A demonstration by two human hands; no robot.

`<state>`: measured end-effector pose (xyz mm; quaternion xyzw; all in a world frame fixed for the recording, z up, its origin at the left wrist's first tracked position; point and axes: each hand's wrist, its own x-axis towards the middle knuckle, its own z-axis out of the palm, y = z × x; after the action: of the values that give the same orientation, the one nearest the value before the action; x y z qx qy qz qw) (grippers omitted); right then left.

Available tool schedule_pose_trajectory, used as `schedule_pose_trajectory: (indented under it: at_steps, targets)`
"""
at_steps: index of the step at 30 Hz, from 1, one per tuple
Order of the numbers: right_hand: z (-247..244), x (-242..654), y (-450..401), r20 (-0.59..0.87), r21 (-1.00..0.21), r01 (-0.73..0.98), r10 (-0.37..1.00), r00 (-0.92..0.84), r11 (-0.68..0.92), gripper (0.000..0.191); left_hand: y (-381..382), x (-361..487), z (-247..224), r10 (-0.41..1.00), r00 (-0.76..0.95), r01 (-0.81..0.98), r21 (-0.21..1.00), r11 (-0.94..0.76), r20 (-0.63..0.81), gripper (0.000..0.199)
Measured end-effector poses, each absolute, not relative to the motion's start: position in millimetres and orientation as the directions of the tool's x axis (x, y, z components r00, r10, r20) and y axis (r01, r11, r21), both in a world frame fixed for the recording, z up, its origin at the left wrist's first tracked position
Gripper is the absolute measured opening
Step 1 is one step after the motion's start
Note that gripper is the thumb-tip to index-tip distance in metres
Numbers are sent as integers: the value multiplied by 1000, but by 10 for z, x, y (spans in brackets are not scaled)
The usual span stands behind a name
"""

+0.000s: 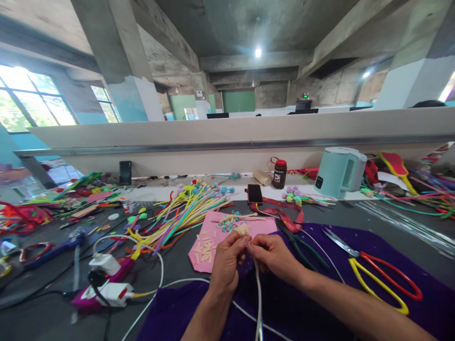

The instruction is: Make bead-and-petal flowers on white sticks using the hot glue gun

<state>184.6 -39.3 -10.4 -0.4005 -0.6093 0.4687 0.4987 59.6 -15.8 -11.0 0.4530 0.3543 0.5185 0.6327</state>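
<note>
My left hand (229, 255) is closed, its thumb and fingers pinching a small cream flower-like piece (243, 229) from below. Close against it, my right hand (272, 253) pinches at the base of the same piece, where pale stems (258, 293) hang down between my forearms. My fingertips hide the exact joint. Just behind the hands lies a pink sheet (220, 232) with short cream bits (204, 251) and small pastel pieces (231, 222) on it. A dark purple cloth (177, 312) spreads beneath my hands.
Right of my hands lie dark-handled pliers (302, 248) and scissors (369, 265) with red and yellow handles. A power strip (106, 286) with white cables sits at left. Bundled coloured stems (188, 208), a phone (255, 194), a red-lidded jar (279, 173) and a mint kettle (339, 170) stand farther back.
</note>
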Motion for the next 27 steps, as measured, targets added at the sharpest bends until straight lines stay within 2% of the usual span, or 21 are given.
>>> schedule_pose_trajectory:
  at_steps: [8, 12, 14, 19, 27]
  targets:
    - [-49, 1854, -433, 217, -976, -59, 951, -220, 209, 31, -206, 582, -81, 968, 248, -328, 944, 43, 42, 19]
    - [6, 1882, -444, 212, -976, -98, 947, -241, 193, 29, -207, 576, -69, 939, 345, -351, 929, 118, 11, 29]
    - [16, 1891, -445, 202, -978, -95, 949, -241, 184, 28, -192, 566, -57, 934, 357, -364, 921, 138, 1, 25]
    - [-20, 1881, -434, 184, -982, -76, 956, -230, 171, 27, -151, 534, -52, 936, 352, -407, 901, 153, 0, 20]
    - [-69, 1856, -410, 167, -986, -2, 968, -190, 169, 23, -147, 576, -96, 963, 267, -334, 932, 141, -50, 19]
